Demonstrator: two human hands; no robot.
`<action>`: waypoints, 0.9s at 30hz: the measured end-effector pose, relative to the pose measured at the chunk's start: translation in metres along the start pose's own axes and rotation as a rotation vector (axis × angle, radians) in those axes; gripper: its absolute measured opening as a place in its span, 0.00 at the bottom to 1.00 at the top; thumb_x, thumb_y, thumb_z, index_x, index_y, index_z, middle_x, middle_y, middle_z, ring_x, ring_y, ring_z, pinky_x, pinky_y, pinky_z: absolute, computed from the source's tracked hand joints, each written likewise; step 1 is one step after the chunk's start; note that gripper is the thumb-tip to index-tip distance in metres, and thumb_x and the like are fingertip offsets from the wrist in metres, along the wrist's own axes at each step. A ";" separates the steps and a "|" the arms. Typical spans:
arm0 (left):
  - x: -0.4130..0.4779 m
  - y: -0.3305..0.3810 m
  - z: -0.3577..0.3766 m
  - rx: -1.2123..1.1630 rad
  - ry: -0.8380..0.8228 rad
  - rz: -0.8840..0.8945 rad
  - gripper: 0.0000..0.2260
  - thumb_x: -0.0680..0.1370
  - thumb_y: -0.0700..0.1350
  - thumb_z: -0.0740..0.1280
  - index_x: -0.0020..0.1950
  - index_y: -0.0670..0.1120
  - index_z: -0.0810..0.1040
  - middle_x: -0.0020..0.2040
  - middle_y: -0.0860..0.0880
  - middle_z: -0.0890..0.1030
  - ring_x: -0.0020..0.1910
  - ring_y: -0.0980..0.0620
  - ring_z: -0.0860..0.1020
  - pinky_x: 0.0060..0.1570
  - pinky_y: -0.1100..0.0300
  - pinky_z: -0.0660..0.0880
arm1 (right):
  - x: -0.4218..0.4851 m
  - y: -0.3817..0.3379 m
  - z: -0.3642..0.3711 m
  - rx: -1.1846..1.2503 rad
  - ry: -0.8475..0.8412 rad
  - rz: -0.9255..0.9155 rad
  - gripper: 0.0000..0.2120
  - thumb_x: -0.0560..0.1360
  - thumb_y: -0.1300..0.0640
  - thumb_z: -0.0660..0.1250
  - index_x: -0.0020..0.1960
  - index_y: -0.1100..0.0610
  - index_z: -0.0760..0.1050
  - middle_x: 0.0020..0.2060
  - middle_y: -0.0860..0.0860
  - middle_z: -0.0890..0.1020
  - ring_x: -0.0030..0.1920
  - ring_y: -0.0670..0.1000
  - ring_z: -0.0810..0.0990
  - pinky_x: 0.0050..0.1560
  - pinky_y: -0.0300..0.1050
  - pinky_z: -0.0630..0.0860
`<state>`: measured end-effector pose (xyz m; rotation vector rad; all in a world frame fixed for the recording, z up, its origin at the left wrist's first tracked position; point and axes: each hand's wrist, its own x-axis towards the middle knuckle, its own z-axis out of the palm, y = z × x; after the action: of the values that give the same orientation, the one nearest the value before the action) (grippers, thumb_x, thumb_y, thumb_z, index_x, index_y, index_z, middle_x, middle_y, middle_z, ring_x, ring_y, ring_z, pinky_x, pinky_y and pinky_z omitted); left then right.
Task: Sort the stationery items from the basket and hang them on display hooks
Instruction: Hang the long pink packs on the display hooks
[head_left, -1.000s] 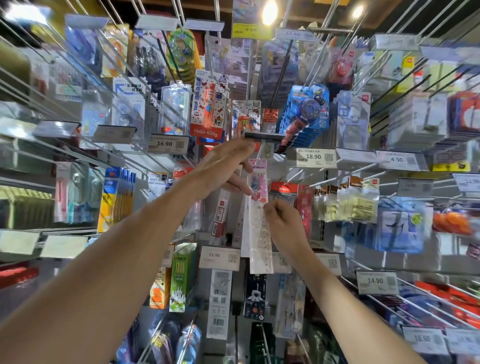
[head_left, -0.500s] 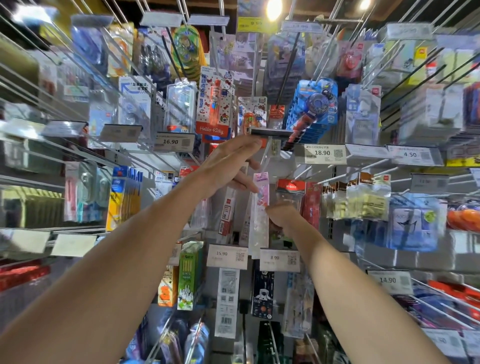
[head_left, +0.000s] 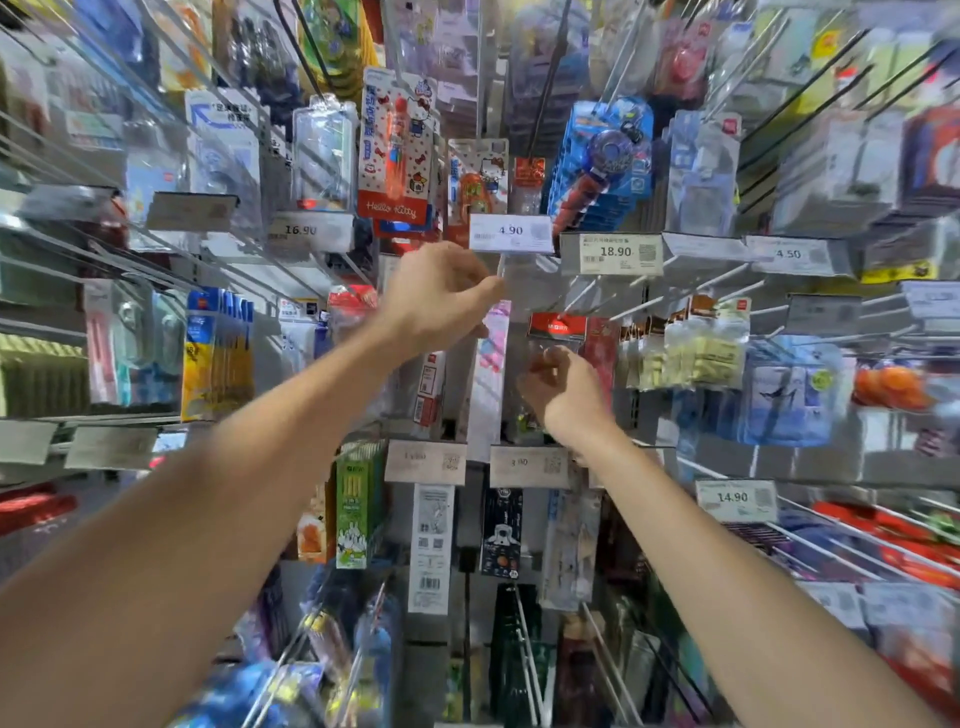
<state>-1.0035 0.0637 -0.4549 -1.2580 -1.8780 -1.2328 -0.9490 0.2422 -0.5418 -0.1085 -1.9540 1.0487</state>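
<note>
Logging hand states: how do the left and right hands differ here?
The left hand is higher, under the white 4.90 price tag, fingers curled at the top of the long pink pack; the right hand is lower, beside that pack, apart from it. Left's grip is blurred; right holds nothing visible. Both have curled fingers.

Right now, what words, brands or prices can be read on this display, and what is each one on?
"Hello Kitty": red-and-white card pack
"16.90": left price tag
"4.90": centre price tag
"18.90": adjoining price tag
"4.50": right price tag
"14.90": lower-right price tag
The lower centre price tag and all other print are too blurred or small to read.
</note>
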 end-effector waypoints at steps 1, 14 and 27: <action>-0.004 0.002 0.004 0.139 0.038 0.050 0.08 0.79 0.50 0.70 0.44 0.47 0.85 0.55 0.47 0.84 0.48 0.51 0.85 0.51 0.45 0.83 | -0.006 -0.001 -0.005 -0.049 -0.027 -0.046 0.10 0.77 0.62 0.71 0.45 0.48 0.75 0.37 0.42 0.82 0.39 0.43 0.80 0.42 0.39 0.78; -0.025 -0.013 0.126 0.316 -0.513 0.131 0.04 0.75 0.47 0.66 0.47 0.50 0.72 0.44 0.49 0.77 0.45 0.40 0.80 0.42 0.51 0.76 | -0.018 0.025 -0.099 -0.353 -0.136 0.080 0.03 0.79 0.59 0.67 0.52 0.54 0.75 0.37 0.47 0.77 0.34 0.45 0.75 0.37 0.39 0.71; 0.027 0.135 0.128 0.206 -1.336 0.081 0.26 0.79 0.55 0.65 0.76 0.48 0.68 0.74 0.45 0.73 0.67 0.42 0.76 0.63 0.47 0.76 | -0.061 -0.113 -0.254 -0.579 -0.365 0.757 0.21 0.79 0.53 0.70 0.70 0.58 0.73 0.62 0.57 0.80 0.59 0.59 0.79 0.54 0.43 0.73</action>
<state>-0.8861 0.2088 -0.4346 -2.2661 -2.5994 0.0314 -0.6907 0.3023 -0.4400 -1.1129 -2.5861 0.9526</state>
